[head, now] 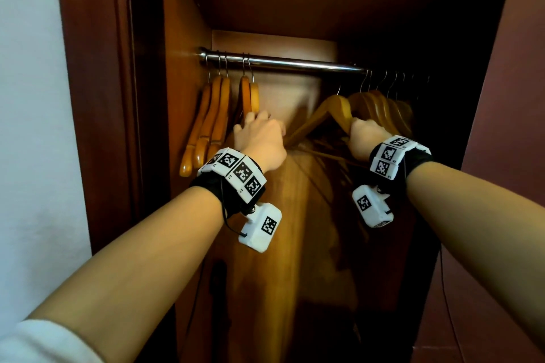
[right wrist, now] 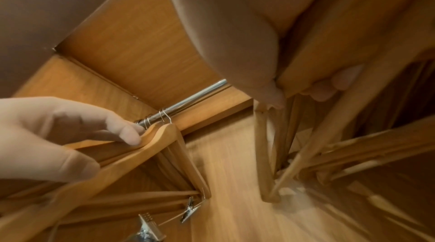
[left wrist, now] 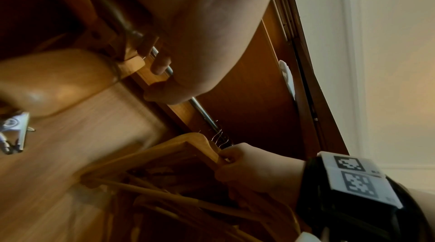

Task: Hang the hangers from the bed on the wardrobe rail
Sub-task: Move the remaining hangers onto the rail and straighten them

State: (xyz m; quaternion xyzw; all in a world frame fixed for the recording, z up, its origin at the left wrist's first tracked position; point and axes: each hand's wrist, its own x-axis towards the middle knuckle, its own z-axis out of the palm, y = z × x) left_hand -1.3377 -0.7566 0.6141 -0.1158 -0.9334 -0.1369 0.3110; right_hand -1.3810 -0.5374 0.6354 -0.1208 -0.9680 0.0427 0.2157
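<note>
Wooden hangers [head: 218, 115] hang on a steel wardrobe rail [head: 283, 62]; left hand [head: 261, 138] grips one, right hand [head: 364, 137] clutches a bunch [head: 380, 109].

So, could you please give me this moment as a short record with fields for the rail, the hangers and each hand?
rail: metal wardrobe rail, horizontal, bare in the middle
left group: five wooden hangers hooked near the rail's left end
right group: bunch of wooden hangers hooked toward the right end
left hand: left hand holds the rightmost hangers of the left group
right hand: right hand grips a hanger of the right group
clips: metal clips on some left-group hangers
</note>
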